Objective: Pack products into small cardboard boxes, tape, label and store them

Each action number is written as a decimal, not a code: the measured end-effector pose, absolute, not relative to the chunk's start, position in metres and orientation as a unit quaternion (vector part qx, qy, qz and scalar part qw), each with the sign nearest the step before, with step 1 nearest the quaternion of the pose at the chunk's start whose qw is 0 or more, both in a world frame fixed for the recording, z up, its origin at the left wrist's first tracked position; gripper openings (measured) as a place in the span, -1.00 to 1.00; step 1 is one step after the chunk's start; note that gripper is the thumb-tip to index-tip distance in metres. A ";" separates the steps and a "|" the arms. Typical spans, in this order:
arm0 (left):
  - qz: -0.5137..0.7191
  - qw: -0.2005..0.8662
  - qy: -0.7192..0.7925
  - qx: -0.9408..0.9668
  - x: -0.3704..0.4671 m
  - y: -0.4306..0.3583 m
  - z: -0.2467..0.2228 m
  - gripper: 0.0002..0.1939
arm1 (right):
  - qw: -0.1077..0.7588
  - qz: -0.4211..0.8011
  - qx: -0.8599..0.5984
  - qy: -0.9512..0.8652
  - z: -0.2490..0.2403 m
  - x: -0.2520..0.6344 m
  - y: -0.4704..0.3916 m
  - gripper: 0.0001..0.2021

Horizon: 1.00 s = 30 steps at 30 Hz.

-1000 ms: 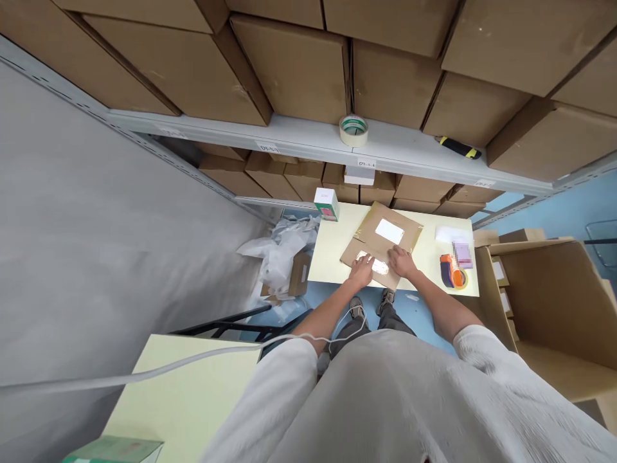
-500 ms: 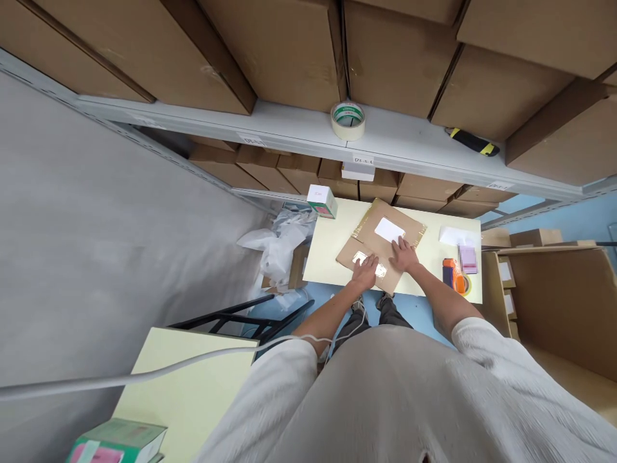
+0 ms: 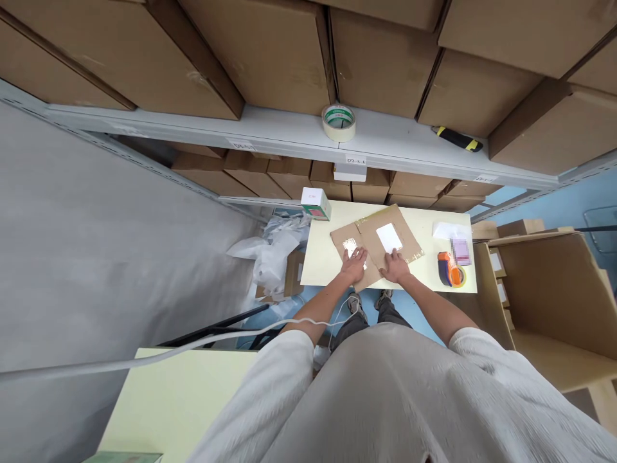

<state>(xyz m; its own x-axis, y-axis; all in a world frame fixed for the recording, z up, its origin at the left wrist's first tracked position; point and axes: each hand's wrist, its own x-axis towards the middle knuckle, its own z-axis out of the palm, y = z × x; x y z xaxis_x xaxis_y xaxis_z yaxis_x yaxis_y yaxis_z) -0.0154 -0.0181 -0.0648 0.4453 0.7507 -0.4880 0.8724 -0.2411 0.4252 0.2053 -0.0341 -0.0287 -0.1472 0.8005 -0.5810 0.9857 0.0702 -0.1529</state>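
Two flat brown cardboard pieces lie on the pale yellow table [image 3: 315, 257], meeting at an angle. The larger piece [image 3: 407, 241] carries a white label [image 3: 388, 238] and has shiny tape along its edges. The smaller piece [image 3: 340, 239], on the left, has a patch under clear tape. My left hand [image 3: 353, 265] lies on the smaller piece over part of that patch, fingers spread. My right hand [image 3: 395, 266] rests with its fingers at the lower edge of the white label; its fingers are apart too.
An orange tape dispenser [image 3: 446, 270] and a purple packet [image 3: 461, 251] lie on the table's right side. A white-green box [image 3: 316, 203] stands at the back left. Above, a shelf [image 3: 385, 138] holds cartons, a tape roll [image 3: 339, 123] and a cutter [image 3: 457, 139].
The cardboard pieces have turned clockwise, and both hands have shifted on them. My right hand has moved lower, towards the table's near edge. The camera view has shifted slightly.
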 end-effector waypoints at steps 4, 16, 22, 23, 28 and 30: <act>-0.079 0.349 0.520 0.775 -0.012 -0.002 -0.065 -0.03 | 0.156 -0.265 0.653 0.692 -0.033 0.194 -0.047 -0.30; 0.042 0.329 0.705 0.627 -0.031 0.015 -0.059 -0.30 | 0.060 -0.252 0.770 0.583 -0.022 0.248 0.019 -0.49; 0.053 0.398 0.755 0.519 -0.039 0.027 -0.061 -0.36 | 0.042 -0.316 0.829 0.459 -0.033 0.265 0.048 -0.31; 0.056 0.400 0.753 0.519 -0.040 0.028 -0.062 -0.39 | 0.037 -0.317 0.834 0.450 -0.035 0.266 0.049 -0.29; 0.079 0.384 0.763 0.514 -0.043 0.031 -0.060 -0.46 | 0.011 -0.301 0.850 0.432 -0.033 0.275 0.046 -0.20; 0.092 0.380 0.765 0.512 -0.043 0.032 -0.057 -0.42 | 0.000 -0.294 0.854 0.429 -0.029 0.280 0.044 -0.18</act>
<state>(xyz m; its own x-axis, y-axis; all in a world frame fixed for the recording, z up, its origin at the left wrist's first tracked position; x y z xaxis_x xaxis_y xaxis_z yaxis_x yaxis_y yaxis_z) -0.0431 0.0324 -0.0569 -0.1860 0.8535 -0.4868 0.7134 0.4580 0.5304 0.2801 0.0443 -0.0288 0.4599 0.7323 -0.5022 0.7322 -0.6327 -0.2521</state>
